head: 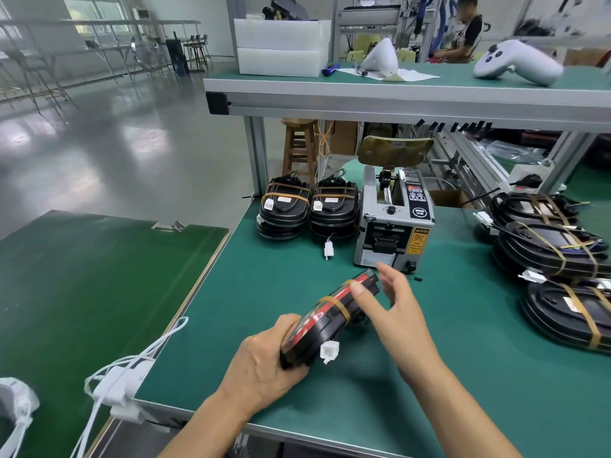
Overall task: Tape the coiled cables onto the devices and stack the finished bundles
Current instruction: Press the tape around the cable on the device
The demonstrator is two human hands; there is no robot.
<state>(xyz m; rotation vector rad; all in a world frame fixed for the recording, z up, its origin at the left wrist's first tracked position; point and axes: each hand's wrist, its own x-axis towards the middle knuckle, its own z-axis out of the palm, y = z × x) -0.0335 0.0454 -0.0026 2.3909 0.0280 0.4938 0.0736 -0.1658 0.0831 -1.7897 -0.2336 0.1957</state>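
My left hand (264,368) grips the near end of a black and red device (325,320), tilted up on its edge over the green table. Two brown tape strips cross the device, and a white connector (329,352) hangs from its side. My right hand (393,299) is beside the far end with fingers spread; its thumb presses on the upper tape strip. Two stacks of taped bundles (307,208) stand at the back left of the table. A grey tape dispenser (395,223) stands just beyond my right hand.
More black devices with coiled cables (555,259) lie along the right side. A raised shelf (396,94) overhangs the back of the table. A lower green table (82,276) adjoins on the left, with white cables (125,378) at its near corner. A person works far behind.
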